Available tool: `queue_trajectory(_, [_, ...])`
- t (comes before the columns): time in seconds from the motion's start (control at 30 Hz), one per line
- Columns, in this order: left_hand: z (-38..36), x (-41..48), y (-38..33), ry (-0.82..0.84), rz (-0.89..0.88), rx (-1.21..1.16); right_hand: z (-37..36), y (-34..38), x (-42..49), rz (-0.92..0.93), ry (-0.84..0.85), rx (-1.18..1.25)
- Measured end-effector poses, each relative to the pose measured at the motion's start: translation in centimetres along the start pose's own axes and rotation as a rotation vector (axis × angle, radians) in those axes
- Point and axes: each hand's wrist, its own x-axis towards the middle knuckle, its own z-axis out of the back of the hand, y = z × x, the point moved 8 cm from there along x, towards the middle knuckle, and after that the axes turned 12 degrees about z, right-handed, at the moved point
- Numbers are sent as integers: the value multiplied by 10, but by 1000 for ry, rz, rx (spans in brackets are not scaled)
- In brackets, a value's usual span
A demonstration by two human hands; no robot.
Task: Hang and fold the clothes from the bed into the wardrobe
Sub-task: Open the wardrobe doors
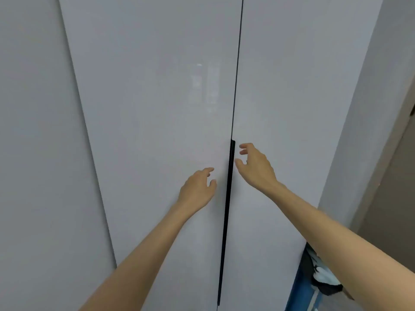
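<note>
Head view: wardrobe handle (226,221) runs vertically, apparently untouched.

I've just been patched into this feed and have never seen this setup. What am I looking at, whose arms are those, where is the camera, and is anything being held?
There is no machine here. The two bare arms belong to a person, and the single picture comes from a wide-angle camera worn on that person's head, looking forward and down.

In front is the closed wardrobe. Its two pale doors meet at a dark handle strip. The left hand and right hand reach toward that strip from either side. Their fingers are loosely spread and hold nothing. I cannot tell whether they touch the doors.

At lower right, beside the wardrobe, a dark and white cloth bundle shows behind the right forearm. The bed is out of view.
</note>
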Motion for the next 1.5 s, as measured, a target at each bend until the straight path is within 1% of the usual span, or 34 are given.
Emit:
queue_trajectory(0.13, [-22, 38, 10, 80, -23, 7, -14, -19, 38, -69, -44, -8])
queue_trajectory(0.3, [-42, 66, 17, 66, -126, 31, -21, -28, 68, -20, -140, 64])
queue_trajectory(0.37, [-49, 68, 17, 43, -148, 42, -20, -32, 71, -12, -127, 109])
queue_trajectory(0.47, [-60, 64, 13, 23, -178, 1, -16, -33, 69, 9, -82, 74])
queue_trajectory(0.57, [-77, 59, 9, 42, -155, -53, -9, -32, 59, 29, -74, 49])
queue_trajectory(0.67, [-93, 54, 1, 55, -129, -30, 3, -28, 44, 47, -85, 9])
queue_trajectory(0.73, [-103, 49, -10, 110, -120, -59, 13, -24, 30, 55, -104, -26])
queue_trajectory(0.8, [-111, 40, -21, 195, -110, -154, 24, -17, 13, 85, -114, -61])
queue_trajectory(0.83, [-114, 33, -27, 211, -115, -199, 29, -14, 4, 107, -115, -76])
queue_trajectory(1.0, [-124, -12, -50, 109, -155, -184, 61, -8, -44, 184, -110, -128])
queue_trajectory(1.13, [-134, -52, -71, 45, -152, -177, 94, -12, -80, 218, -112, -89])
queue_trajectory(1.27, [-150, -84, -96, 56, -172, -63, 128, -26, -112, 197, -116, -1])
queue_trajectory(1.43, [-176, -123, -150, 75, -271, 308, 176, -54, -152, 178, -140, 101])
queue_trajectory(1.5, [-188, -137, -175, 91, -285, 371, 197, -68, -167, 170, -163, 112])
